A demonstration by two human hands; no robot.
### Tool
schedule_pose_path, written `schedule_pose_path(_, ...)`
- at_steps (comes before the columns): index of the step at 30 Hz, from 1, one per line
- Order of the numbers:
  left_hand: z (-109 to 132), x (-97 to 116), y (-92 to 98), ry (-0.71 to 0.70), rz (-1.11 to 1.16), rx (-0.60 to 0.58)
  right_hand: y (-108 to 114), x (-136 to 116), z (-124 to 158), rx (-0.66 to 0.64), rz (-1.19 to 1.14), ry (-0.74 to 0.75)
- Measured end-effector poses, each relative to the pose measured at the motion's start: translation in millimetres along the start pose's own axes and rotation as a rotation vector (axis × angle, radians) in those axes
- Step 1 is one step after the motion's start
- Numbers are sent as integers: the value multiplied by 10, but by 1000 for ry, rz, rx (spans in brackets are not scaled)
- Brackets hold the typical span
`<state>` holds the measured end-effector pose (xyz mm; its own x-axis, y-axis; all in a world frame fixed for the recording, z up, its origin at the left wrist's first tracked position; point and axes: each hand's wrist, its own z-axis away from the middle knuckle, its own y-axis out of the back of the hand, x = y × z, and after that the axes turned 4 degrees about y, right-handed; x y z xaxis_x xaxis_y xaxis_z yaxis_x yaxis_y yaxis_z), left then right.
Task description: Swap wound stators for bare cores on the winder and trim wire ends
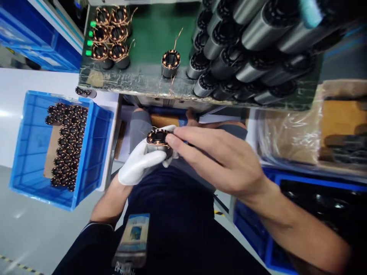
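In a white glove, my left hand (143, 162) is wrapped around a motor stator (159, 142), a dark ring with copper windings at its upper rim. It holds the stator tilted above my lap, with thin wire ends sticking out. My bare right hand (220, 156) reaches in from the right, fingertips pinched together at the stator's rim. Whatever lies between those fingertips is too small to make out. Just beyond my hands, another wound stator (171, 65) stands upright near the bench edge, its copper leads hanging down and poking up.
Several wound stators (118, 53) stand at the green bench's (151, 30) left end. Many metal cylinders (223, 42) crowd its right side. A blue bin (31, 141) of stators is at left. At right are a plastic-lined box (289, 133) and a blue crate (269, 229).
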<state>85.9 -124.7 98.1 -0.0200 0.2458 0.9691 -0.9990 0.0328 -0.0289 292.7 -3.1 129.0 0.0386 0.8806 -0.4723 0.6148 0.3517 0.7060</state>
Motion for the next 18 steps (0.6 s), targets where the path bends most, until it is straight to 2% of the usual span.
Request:
schedule_pose_path(3, 58, -1, -9, 83, 325, -11, 163, 6, -48, -145, -120, -183)
schedule_pose_path(4, 71, 5, -3, 95, 336, 8, 199, 1, -22, -165, -136, -208)
schedule_pose_path(6, 89, 25, -3, 59, 184, 110, 216, -27, 59, -164, -176, -193)
schedule_pose_path(8, 95, 35, -32, -12, -7, 230, 146, -100, 146, -114, -314, -149)
schedule_pose_path(9, 93, 30, -61, -42, -57, 255, 80, -157, 184, -62, -446, -152)
schedule_pose_path(10, 88, 16, -99, -59, -59, 241, -2, -225, 219, 0, -605, -193)
schedule_pose_path(12, 73, -31, -201, -64, 54, 142, -189, -373, 286, 154, -888, -365)
schedule_pose_path(14, 43, -84, -315, -59, 221, 82, -364, -492, 365, 244, -978, -485)
schedule_pose_path(16, -11, -119, -387, -52, 289, 119, -488, -545, 469, 212, -894, -395)
schedule_pose_path(18, -99, -127, -365, -77, 194, 228, -547, -530, 587, 207, -824, -241)
